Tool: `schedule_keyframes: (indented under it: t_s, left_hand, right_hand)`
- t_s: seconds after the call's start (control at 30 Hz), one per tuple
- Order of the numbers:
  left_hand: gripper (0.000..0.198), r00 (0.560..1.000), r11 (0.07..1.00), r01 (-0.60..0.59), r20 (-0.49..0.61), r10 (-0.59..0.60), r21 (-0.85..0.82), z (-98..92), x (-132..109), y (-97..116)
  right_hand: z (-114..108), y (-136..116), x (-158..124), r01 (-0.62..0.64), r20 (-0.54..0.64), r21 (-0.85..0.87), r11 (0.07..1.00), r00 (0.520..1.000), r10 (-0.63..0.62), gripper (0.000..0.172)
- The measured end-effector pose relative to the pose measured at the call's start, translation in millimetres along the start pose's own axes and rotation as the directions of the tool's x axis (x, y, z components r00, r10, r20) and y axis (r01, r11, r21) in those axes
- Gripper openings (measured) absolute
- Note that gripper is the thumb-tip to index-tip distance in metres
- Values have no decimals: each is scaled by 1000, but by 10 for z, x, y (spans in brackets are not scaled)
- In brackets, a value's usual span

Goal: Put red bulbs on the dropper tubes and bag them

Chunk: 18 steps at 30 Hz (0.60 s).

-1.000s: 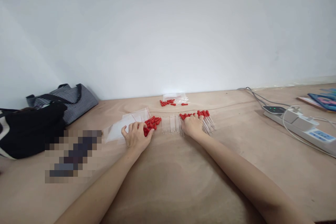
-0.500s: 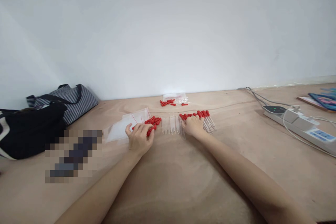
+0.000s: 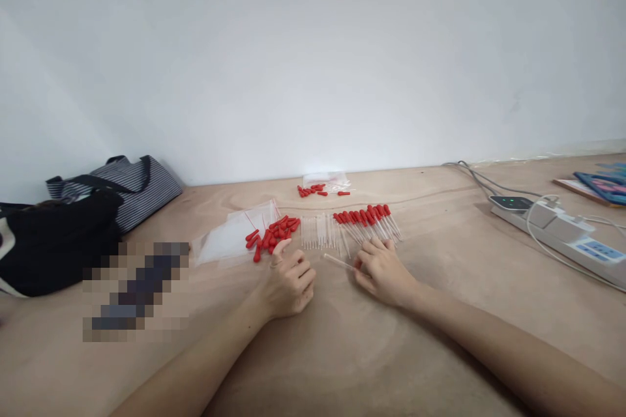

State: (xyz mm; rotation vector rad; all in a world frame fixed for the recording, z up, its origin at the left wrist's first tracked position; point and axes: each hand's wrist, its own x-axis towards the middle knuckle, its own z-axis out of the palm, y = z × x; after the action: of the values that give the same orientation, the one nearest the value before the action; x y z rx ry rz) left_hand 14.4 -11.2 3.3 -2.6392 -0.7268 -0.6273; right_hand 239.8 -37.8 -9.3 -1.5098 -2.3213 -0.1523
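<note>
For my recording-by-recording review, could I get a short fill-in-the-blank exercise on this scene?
The right hand holds a clear tube whose free end points toward the picture's ____ side.
Loose bulbs near the left hand are coloured ____.
The lights on the black-faced device glow ____.

Missing words: left; red; green.

Indoor workspace, wooden surface, wall; power strip

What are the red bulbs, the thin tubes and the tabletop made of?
Red bulbs: probably rubber; smooth, with a soft sheen.
Thin tubes: see-through and slightly shiny; plastic or glass, I can't tell which.
Tabletop: likely wood, judging by its wavy grain.
</note>
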Motion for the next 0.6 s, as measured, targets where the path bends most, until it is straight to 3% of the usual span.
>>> schedule_keyframes:
  t_s: [0.07, 0.17, 0.3, 0.4, 0.6]
  left_hand:
    - [11, 999, 992, 13, 41, -8, -125, -18, -10, -14]
    - [25, 991, 962, 66, 127, -33, -267, -87, -30, -95]
    - [36, 973, 961, 77, 231, -14, -264, -138, -41, -223]
    - [29, 970, 964, 36, 241, 29, -263, -81, -29, -244]
    - [18, 984, 952, 40, 178, 16, -305, 48, 3, -176]
  right_hand:
    - [-10, 6, -27, 20, 35, 24, 999, 999, -21, 11]
    - [-16, 27, -17, 7, 62, 69, 998, 998, -11, 12]
    - [3, 21, 16, -23, 39, 147, 989, 999, 17, 20]
    - [49, -26, 50, -46, 40, 209, 977, 998, 39, 24]
    - [161, -101, 86, -153, 42, 205, 967, 988, 147, 14]
